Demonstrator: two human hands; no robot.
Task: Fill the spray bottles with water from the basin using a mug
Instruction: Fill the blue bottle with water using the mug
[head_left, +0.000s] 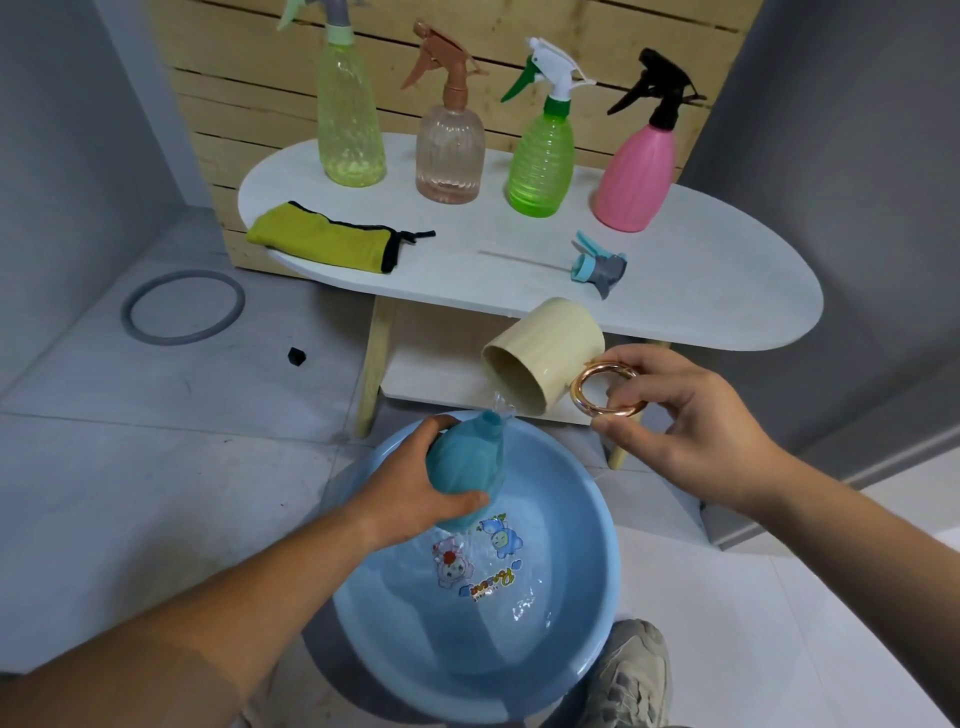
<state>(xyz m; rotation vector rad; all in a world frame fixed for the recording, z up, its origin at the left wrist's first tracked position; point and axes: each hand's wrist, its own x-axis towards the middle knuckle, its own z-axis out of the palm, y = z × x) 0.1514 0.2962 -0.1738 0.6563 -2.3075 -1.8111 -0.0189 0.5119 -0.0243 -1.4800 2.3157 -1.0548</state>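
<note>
Cream mug (545, 356) tipped, right hand (680, 423) pinching gold handle. Left hand (415, 488) grips teal bottle (470, 465) over basin (597, 561). Pour slow, aim stream into small neck, hold bottle steady.

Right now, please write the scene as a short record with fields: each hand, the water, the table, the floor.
left hand: grips the blue bottle, open-necked, above the basin
right hand: holds the handle of the tilted mug
water: falls from the mug onto the blue bottle's neck
table: yellow bottle, clear bottle, green bottle, pink bottle, all with spray heads on; a loose spray head; a yellow cloth
floor: grey ring
</note>
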